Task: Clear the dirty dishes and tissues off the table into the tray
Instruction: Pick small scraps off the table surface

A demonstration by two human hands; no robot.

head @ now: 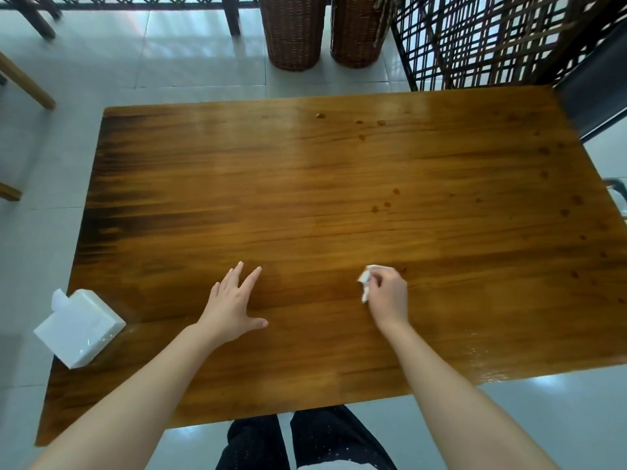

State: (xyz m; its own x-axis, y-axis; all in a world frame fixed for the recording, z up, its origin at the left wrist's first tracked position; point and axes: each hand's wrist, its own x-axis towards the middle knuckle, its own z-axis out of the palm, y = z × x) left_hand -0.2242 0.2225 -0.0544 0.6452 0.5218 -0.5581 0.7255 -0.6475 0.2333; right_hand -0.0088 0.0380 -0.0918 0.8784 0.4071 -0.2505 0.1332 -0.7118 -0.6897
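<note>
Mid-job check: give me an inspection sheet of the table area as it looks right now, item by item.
Surface: wooden table, dark spots scattered across the far and right parts, wet streaks near the front right edge.
Job's things: one crumpled tissue, pinched in the right hand; no dishes or tray in view.
Clutter: white tissue pack at the near left corner, partly over the edge.
Hands: left hand open, fingers spread, on or just above the table; right hand holds the tissue.
Cables: nothing seen.
Surroundings: tiled floor, two wicker baskets, lattice screen, dark chair at the far right.
</note>
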